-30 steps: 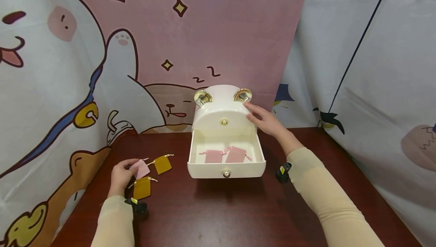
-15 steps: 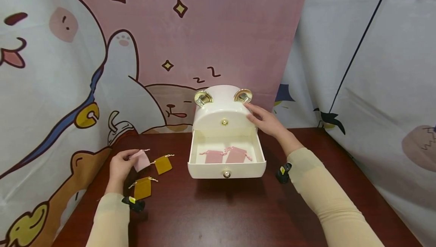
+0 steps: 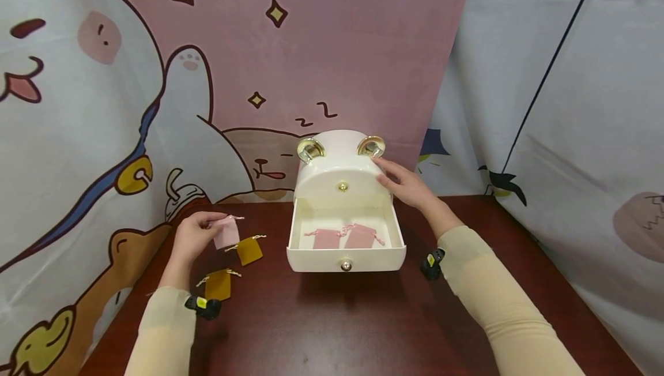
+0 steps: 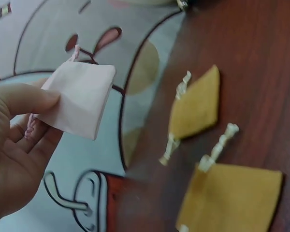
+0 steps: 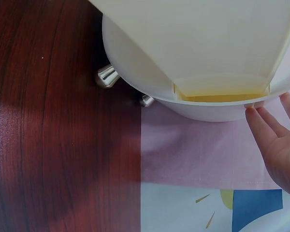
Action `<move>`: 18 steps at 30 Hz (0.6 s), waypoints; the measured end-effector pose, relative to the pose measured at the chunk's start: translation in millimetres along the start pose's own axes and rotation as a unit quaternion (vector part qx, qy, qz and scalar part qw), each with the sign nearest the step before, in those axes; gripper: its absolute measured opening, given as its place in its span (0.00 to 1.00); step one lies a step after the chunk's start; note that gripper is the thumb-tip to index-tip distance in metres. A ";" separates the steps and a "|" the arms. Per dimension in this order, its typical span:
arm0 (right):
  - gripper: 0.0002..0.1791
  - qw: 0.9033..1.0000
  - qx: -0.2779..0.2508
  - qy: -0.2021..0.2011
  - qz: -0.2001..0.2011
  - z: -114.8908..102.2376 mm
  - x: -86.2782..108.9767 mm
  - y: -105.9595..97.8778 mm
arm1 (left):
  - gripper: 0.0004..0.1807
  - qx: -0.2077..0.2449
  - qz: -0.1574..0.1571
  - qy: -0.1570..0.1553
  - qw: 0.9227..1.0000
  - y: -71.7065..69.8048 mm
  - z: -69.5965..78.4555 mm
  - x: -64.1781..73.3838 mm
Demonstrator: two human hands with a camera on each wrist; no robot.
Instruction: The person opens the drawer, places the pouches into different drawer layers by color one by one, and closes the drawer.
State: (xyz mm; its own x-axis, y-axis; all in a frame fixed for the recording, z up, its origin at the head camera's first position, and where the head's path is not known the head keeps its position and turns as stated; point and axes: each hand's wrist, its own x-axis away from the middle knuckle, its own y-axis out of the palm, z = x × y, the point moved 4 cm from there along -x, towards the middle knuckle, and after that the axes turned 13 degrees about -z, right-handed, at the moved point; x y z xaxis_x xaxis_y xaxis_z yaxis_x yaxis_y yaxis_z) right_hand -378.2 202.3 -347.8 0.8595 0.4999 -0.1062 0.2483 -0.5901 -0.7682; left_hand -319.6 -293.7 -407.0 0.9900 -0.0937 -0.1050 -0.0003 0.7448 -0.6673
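Observation:
My left hand (image 3: 194,236) pinches a light pink drawstring pouch (image 4: 82,96) between thumb and fingers, near its corded end. Two mustard-yellow drawstring pouches lie on the table beside it: one yellow pouch (image 3: 249,251) to the right, another yellow pouch (image 3: 218,285) nearer the front. A white rounded drawer box (image 3: 337,162) with gold ears stands in the middle, its lower drawer (image 3: 346,259) pulled out. In that drawer lie two pink pouches (image 3: 327,239). The fingers of my right hand (image 3: 407,185) rest, extended, on the box's right side; in the right wrist view they touch its edge.
The box stands on small silver feet (image 5: 107,76) on a dark red-brown table (image 3: 342,330). Behind it and to both sides hangs a printed cartoon cloth (image 3: 363,47). Black wrist cameras (image 3: 203,307) are strapped over both sleeves.
My left hand has lifted the light pink pouch off the table and moved it away from me and slightly right. My right hand and the box have stayed in place.

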 end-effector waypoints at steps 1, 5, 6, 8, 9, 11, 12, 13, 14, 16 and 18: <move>0.32 1.000 -0.001 0.002 0.000 0.2 -0.3 0.1 | 0.14 -0.002 -0.002 0.004 1.000 -0.2 4.7 0.4; 0.32 1.000 -0.001 0.005 0.000 1.1 -1.1 0.3 | 0.14 -0.011 -0.005 0.025 1.000 -1.3 24.0 1.8; 0.32 1.000 -0.001 0.005 0.000 1.1 -1.1 0.3 | 0.13 -0.013 -0.006 0.031 0.999 -1.4 28.7 1.9; 0.32 1.000 -0.002 0.007 -0.001 1.0 -0.8 0.3 | 0.13 -0.017 -0.007 0.044 0.999 -1.5 38.2 1.8; 0.32 1.000 -0.002 0.007 -0.001 0.7 -0.6 0.2 | 0.13 -0.020 -0.007 0.051 0.998 -1.4 43.0 1.7; 0.32 1.000 -0.001 0.008 -0.002 0.2 -0.1 0.2 | 0.12 -0.023 -0.008 0.067 0.997 -1.1 53.6 2.0; 0.32 1.000 -0.001 0.007 -0.003 -0.1 0.1 0.2 | 0.12 -0.024 -0.008 0.075 0.997 -0.8 58.9 2.5; 0.32 1.000 -0.001 0.007 -0.003 -0.3 0.2 0.2 | 0.12 -0.025 -0.008 0.082 0.996 -0.4 64.3 3.1; 0.32 1.000 -0.001 0.008 -0.004 -0.3 0.3 0.2 | 0.12 -0.026 -0.008 0.091 0.995 0.0 69.9 3.9; 0.32 1.000 0.000 0.008 -0.003 0.0 0.2 0.1 | 0.12 -0.030 -0.008 0.110 0.993 1.6 81.2 5.9; 0.32 1.000 0.000 0.008 -0.003 0.1 0.2 0.1 | 0.12 -0.032 -0.008 0.129 0.991 3.2 92.1 7.8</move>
State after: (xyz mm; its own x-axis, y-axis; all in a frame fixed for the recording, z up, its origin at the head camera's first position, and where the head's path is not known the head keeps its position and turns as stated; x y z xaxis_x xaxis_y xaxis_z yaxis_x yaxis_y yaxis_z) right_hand -378.0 202.4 -347.9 0.8655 0.4924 -0.0917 0.2531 -0.5879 -0.7683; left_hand -299.0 -231.1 -342.0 0.9212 -0.2766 -0.2735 -0.0027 0.6987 -0.7154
